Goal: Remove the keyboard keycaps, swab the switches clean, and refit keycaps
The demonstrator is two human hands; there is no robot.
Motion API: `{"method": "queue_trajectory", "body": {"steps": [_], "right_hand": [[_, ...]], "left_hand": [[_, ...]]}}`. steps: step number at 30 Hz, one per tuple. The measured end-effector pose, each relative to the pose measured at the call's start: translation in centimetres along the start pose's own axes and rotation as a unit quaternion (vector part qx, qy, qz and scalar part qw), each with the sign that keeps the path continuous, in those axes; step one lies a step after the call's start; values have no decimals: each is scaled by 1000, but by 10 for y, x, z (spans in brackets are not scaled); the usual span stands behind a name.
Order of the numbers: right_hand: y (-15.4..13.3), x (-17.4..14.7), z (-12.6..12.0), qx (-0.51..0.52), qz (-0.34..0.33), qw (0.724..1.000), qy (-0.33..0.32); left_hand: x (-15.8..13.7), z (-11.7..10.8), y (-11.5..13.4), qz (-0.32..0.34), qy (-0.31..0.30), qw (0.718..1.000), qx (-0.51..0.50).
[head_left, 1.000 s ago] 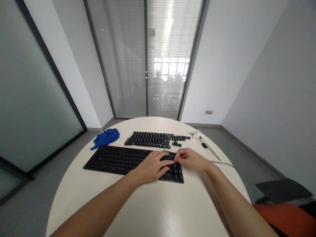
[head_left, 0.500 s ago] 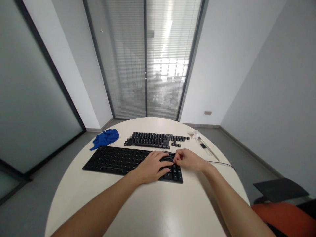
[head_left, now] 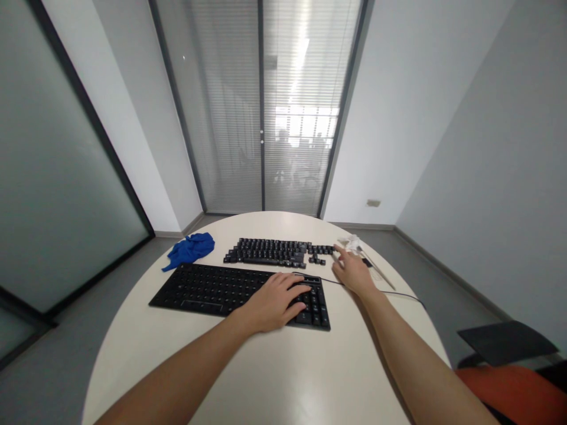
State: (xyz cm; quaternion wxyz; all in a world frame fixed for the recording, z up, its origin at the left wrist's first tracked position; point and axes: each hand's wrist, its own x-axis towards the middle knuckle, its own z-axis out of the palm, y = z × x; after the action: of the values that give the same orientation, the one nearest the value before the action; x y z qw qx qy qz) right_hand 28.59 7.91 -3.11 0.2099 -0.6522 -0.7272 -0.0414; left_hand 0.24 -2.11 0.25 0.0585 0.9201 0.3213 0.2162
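A black keyboard (head_left: 199, 289) lies flat across the table, its keycaps gone over most of the left and middle but present on the number pad at the right end. My left hand (head_left: 275, 301) rests palm down on its right part, fingers spread, hiding some keys. Behind the keyboard, loose black keycaps (head_left: 270, 251) are laid out in rows in key order. My right hand (head_left: 353, 273) reaches to the right end of these rows, with the index finger stretched out at the last keycap (head_left: 331, 249). Nothing shows in its grip.
A crumpled blue cloth (head_left: 190, 249) lies at the back left of the round white table (head_left: 283, 378). White tissue (head_left: 352, 242), a thin stick (head_left: 384, 276) and a small black piece (head_left: 367, 262) sit at the back right. The keyboard's cable (head_left: 403, 294) runs off the right edge.
My right hand has left the number pad and moved back and right to the loose keycaps, its closed fingers now extended. My left hand has stayed on the keyboard.
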Motion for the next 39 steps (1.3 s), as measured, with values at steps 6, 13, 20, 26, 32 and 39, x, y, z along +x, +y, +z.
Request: {"method": "queue_trajectory", "body": {"steps": [6, 13, 20, 26, 32, 39], "right_hand": [[-11, 1, 2, -73, 19, 997, -8], [-11, 0, -1, -63, 22, 998, 3], [-9, 1, 1, -59, 27, 998, 6], [-6, 1, -3, -48, 42, 998, 2], [-10, 0, -14, -3, 47, 999, 9], [-40, -18, -39, 264, -84, 960, -38]], "left_hand": [[-1, 1, 0, 1, 3, 1000, -2], [-1, 2, 0, 0, 2, 1000, 1], [0, 0, 1, -2, -7, 1000, 5], [1, 2, -1, -16, -6, 1000, -9], [-1, 5, -3, -28, 8, 999, -30], [0, 11, -12, -61, 56, 992, -94]]}}
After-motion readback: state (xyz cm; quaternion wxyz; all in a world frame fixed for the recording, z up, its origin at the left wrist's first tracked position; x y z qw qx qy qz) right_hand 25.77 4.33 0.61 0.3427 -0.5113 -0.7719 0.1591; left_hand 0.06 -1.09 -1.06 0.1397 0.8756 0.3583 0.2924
